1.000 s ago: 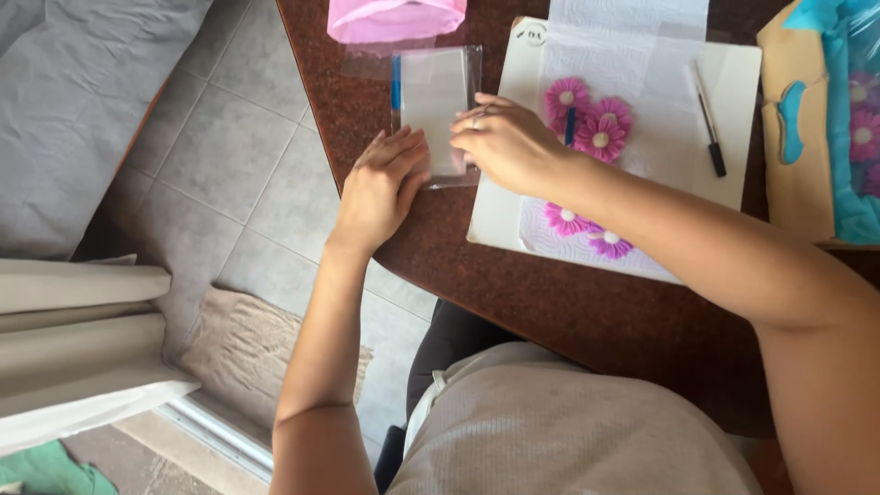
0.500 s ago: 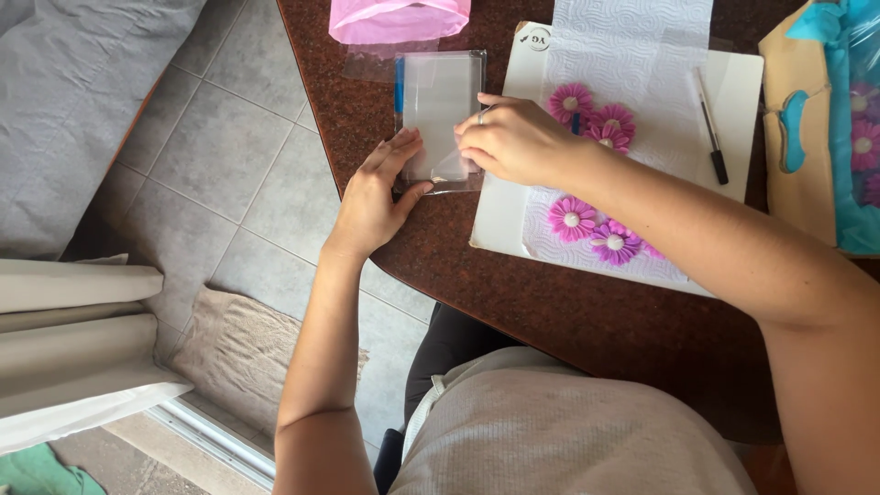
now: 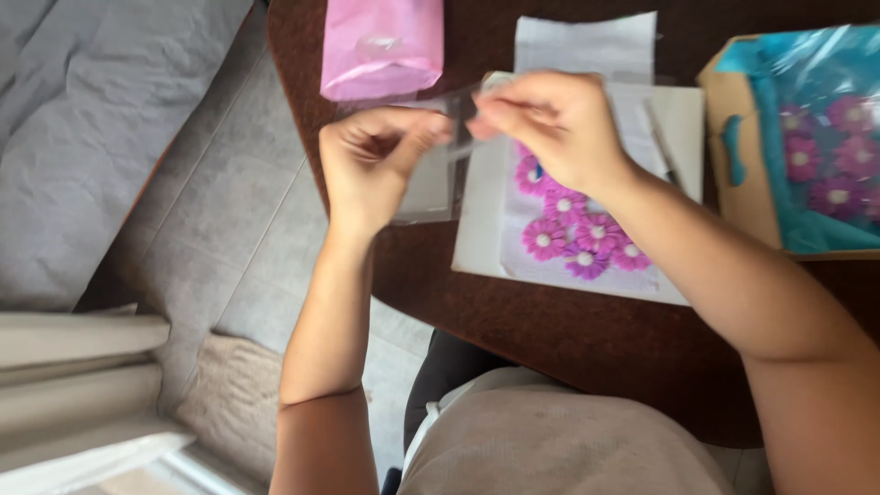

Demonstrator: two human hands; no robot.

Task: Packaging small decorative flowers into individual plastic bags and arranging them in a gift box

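Hands: left hand [image 3: 371, 165] and right hand [image 3: 550, 124] are both raised just above the worktop [image 3: 550, 321], fingertips facing each other, each pinched on the same thing.
Held item: clear rectangular plastic sleeve [image 3: 431, 183], gripped at its upper edge by both hands; the frame is blurred there, so the exact finger placement cannot be told.
Position of item: between the two hands and hanging below them, over the worktop's left edge, near the person's body side of the pink bag.
Long axis: it appears to run from the pinched top edge downward toward the person, roughly upright or tilted; blur prevents a firmer reading.
Nearer hand: the left hand covers more of the sleeve's face; the right hand meets only its top right corner.
Right of hands: white rectangular board [image 3: 477, 229] lying flat, carrying white embossed paper towel [image 3: 587, 46] and a cluster of pink paper daisy flowers [image 3: 573, 234], just beside the sleeve.
On board: slim dark pen [image 3: 660, 147], right of the right hand.
Beyond hands: soft pink plastic bag [image 3: 383, 46], close behind the left hand.
Far right: brown cardboard box [image 3: 733, 174] lined with turquoise wrap, holding more pink flowers, well apart from the hands.
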